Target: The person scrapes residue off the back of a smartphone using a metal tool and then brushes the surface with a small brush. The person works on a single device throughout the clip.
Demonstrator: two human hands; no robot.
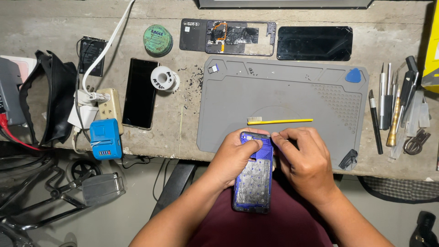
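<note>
We grip the opened blue phone frame (253, 176) with our left hand (235, 158) while our right hand (305, 158) pinches its top edge, the yellow plastic toothbrush (280, 121) lying unused on the grey rubber mat (274, 98).

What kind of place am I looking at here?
Probably a phone repair bench: a grey work mat, a row of hand tools at the right, and both hands, left hand and right hand, holding an opened blue phone.

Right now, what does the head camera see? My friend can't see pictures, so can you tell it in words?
Two hands, left hand and right hand, hold an opened blue phone frame at the edge of a grey work mat. A yellow toothbrush lies on the mat, metal hand tools to the right, and phone parts lie above on the bench.
</note>
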